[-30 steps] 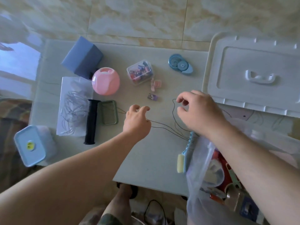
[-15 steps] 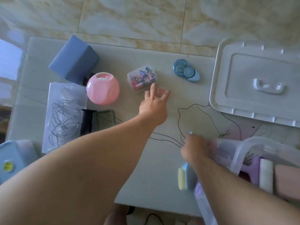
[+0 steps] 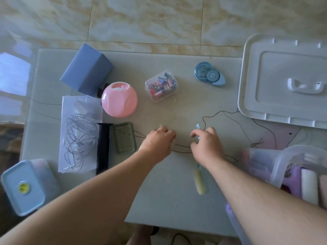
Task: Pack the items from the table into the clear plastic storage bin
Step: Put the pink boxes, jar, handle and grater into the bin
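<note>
While thin dark thread (image 3: 217, 113) loops, both hands curl.

Storage bin (image 3: 290, 156) and lid (image 3: 283, 82) cut off at right edge; left hand (image 3: 159, 140) fingertips hidden.

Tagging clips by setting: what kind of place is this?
Probably a home, not a lab or workshop. Marbled beige floor tiles surround a low pale table strewn with household odds: a pink ball-shaped holder, a small box of binder clips, and a clear storage bin being packed.
</note>
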